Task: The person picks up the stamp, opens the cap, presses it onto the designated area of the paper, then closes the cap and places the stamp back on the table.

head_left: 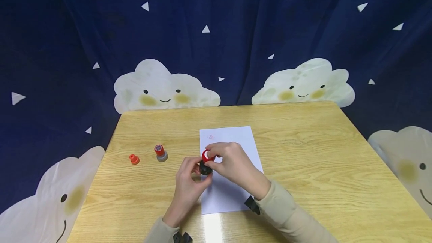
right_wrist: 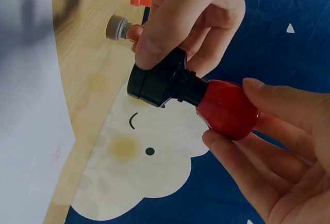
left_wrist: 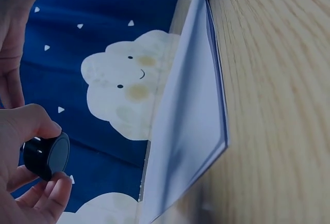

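Both hands hold one stamp above the paper [head_left: 233, 198]. Its round black body [right_wrist: 160, 82] sits between the thumb and fingers of my left hand [head_left: 189, 183]. At the other end, my right hand [head_left: 233, 160] pinches the glossy red knob [right_wrist: 227, 110] between thumb and fingertips. A narrow black neck joins the two parts in the right wrist view. From the left wrist view the body's flat grey end face [left_wrist: 59, 153] shows, tilted sideways. A small red print [head_left: 211, 137] marks the sheet near its far left corner.
On the table [head_left: 314, 153], left of the hands, a red piece with a dark patterned top [head_left: 159, 148] stands against a round grey part [head_left: 162, 156]. Farther left lies a small orange-red knob-shaped piece [head_left: 134, 159]. A dark blue curtain [head_left: 236, 29] with clouds hangs behind.
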`<action>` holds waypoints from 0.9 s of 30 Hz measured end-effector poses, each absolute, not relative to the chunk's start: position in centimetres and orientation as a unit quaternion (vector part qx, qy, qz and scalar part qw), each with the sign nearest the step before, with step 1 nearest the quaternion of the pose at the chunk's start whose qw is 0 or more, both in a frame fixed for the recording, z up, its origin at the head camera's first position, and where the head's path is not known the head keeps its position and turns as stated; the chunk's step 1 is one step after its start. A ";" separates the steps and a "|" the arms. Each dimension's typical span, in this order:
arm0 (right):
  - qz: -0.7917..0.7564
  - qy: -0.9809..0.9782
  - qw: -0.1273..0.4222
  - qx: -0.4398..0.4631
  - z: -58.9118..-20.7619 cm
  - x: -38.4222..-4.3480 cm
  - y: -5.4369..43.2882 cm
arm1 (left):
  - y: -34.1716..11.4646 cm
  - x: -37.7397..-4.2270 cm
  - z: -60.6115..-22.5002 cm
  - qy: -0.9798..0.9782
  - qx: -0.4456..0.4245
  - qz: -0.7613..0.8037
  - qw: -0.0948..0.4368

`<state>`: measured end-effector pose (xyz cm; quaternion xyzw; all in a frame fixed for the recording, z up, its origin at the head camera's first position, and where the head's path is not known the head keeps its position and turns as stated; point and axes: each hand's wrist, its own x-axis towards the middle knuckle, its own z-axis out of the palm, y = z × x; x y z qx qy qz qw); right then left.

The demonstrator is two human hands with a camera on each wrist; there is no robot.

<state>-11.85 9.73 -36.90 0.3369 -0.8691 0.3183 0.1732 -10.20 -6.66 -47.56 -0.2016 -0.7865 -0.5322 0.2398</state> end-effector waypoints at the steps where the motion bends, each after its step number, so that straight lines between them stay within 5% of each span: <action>1: 0.324 -0.868 0.170 0.335 -37.0 -11.9 9.8 | -6.6 -10.2 -47.5 -0.781 -0.201 -0.541 0.236; 11: 0.374 -0.848 0.178 0.331 -39.1 -11.6 10.2 | -6.5 -10.1 -47.5 -0.761 -0.199 -0.571 0.237; 20: 0.426 -0.846 0.092 0.308 -42.3 -10.6 10.0 | -6.2 -9.9 -47.8 -0.760 -0.205 -0.567 0.243; 27: 0.418 -0.856 0.105 0.285 -43.7 -10.1 9.8 | -5.8 -9.7 -49.2 -0.761 -0.220 -0.556 0.250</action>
